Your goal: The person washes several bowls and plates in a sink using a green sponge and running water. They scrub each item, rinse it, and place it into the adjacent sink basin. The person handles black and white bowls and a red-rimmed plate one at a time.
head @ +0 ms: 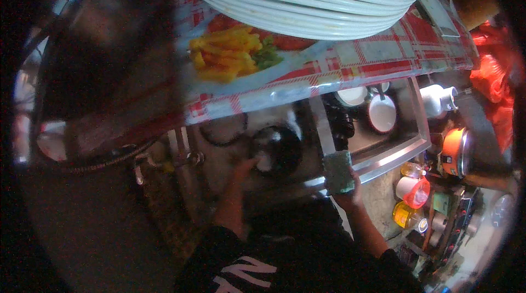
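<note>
Before me, in the shadowed left basin of a metal sink, my left hand (246,167) has its thumb and fingers at the near-left rim of a dark round pan (283,149). Blur and shadow hide most of its grip. A pale patch shows low on the pan's left side. My right hand (354,194) grips a green scouring sponge (339,172) above the sink's front edge, to the right of the pan. Behind the pan, a thin dark ring (224,143), perhaps another vessel's rim, shows faintly.
A tall stack of white plates (312,9) stands on a checked plastic tablecloth (361,57) overhanging the sink. White dishes (382,113) occupy the right basin (365,133). Further right are an orange pot (452,151), a yellow oil bottle (407,215) and a white bucket (407,188).
</note>
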### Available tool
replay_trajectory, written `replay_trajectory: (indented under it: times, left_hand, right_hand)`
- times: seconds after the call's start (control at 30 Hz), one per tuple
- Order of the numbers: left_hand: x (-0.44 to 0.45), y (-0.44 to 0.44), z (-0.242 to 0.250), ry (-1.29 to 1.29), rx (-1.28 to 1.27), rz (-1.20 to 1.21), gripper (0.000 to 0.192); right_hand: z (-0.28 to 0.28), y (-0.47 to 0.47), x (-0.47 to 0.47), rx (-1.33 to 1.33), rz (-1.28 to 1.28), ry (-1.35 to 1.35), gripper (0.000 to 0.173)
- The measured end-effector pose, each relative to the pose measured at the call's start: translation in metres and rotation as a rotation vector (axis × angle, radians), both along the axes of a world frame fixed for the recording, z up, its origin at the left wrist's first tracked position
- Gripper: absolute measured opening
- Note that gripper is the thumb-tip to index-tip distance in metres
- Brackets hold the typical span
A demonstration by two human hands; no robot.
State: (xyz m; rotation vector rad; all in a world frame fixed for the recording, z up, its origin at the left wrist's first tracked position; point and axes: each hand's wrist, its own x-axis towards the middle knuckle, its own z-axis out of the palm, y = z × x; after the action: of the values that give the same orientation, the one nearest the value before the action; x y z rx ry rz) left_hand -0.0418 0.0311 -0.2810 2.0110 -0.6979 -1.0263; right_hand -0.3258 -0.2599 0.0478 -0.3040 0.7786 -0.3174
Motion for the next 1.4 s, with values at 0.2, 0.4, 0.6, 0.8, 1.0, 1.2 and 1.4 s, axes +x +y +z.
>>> replay_trajectory:
  times: [0.2,0.4,0.6,0.8,1.0,1.2,1.4]
  left_hand:
    - [-0.031,-0.030,-0.020,-0.144,-0.227,-0.136,0.032]
    - [-0.050,-0.053,-0.012,0.076,0.013,0.023,0.040]
    - [-0.047,-0.060,0.035,0.183,-0.329,0.291,0.040]
    - [-0.036,-0.057,0.101,0.491,0.051,0.546,0.035]
    - [-0.032,-0.030,0.183,0.166,-0.026,0.324,0.015]
    - [-0.035,-0.043,0.254,-0.342,-0.304,-0.039,0.029]
    - [-0.010,-0.034,0.273,-0.001,0.326,-0.059,0.045]
  right_hand:
    - [-0.005,-0.001,0.007,-0.056,0.073,-0.002,0.064]
    - [-0.015,0.002,-0.015,-0.016,0.048,-0.030,0.059]
    - [-0.076,-0.003,0.007,-0.305,0.129,0.282,0.050]
    - [-0.172,0.038,0.134,-1.909,0.712,0.243,0.040]
    - [-0.183,0.042,0.149,-1.689,0.967,-0.034,0.045]
    - [-0.155,0.045,0.208,-2.126,0.938,0.096,0.054]
    - [-0.126,0.021,0.183,-0.882,1.220,-0.138,0.053]
